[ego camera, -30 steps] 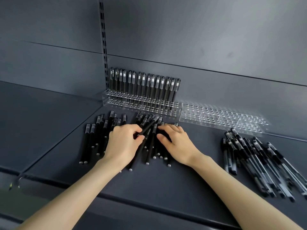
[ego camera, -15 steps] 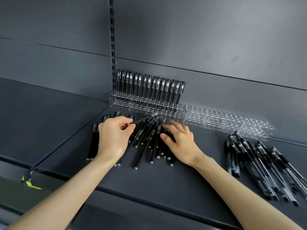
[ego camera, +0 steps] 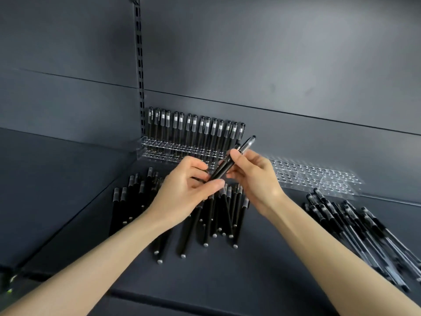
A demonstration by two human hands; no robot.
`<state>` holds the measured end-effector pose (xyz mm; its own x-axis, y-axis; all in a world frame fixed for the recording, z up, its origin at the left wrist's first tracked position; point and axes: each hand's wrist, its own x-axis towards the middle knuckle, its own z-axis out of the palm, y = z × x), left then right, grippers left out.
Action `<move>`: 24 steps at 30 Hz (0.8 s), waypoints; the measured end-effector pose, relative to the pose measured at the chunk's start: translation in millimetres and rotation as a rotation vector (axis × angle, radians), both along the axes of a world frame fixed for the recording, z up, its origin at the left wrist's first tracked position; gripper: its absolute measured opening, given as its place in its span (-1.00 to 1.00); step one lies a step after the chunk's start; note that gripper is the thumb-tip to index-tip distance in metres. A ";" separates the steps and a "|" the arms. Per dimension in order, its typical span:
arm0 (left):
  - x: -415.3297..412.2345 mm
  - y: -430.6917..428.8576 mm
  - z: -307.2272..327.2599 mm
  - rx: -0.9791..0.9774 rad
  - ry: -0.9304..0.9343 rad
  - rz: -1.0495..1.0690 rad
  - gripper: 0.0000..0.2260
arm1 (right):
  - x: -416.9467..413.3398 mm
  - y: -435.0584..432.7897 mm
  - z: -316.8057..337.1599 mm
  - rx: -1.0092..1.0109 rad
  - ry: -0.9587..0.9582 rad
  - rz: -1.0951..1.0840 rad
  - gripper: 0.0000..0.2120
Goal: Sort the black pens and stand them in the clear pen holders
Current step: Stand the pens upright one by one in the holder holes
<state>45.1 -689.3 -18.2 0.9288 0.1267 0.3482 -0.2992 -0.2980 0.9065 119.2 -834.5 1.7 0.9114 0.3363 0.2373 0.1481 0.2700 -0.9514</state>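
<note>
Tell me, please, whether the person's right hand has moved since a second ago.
Yes. The right hand has lifted off the pile of loose black pens toward the clear plastic pen holder, now gripping a black pen.

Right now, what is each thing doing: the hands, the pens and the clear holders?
Held pen: tilted, off the shelf.
Left hand: pinches its lower end.
Right hand: pinches it higher up.
Left holder: back row holds upright pens.
Right holder: empty.
Middle pile: lying flat.
Right pile: lying flat.

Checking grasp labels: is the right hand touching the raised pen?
Touching. Head view: right hand pinches the raised pen mid-barrel; left hand grips its lower end.
</note>
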 end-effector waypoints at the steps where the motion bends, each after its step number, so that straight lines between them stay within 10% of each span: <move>1: 7.8 3.0 5.3 -0.005 0.065 -0.054 -0.78 | 2.8 2.0 1.6 -0.011 -0.026 0.005 -0.85; 13: 83.4 31.1 20.0 -0.003 0.153 -0.326 -0.79 | 33.7 26.2 22.8 -0.004 -0.109 -0.396 -0.88; 24: 107.6 35.2 3.1 0.179 -0.081 -0.094 -0.73 | 64.1 18.0 30.7 -0.043 -0.167 -0.509 -0.88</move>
<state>152.7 -654.1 -15.1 0.9019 -0.0301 0.4309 -0.4027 -0.4197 0.8135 183.3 -816.5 32.4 0.9129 -0.1254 0.3885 0.4002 0.0863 -0.9124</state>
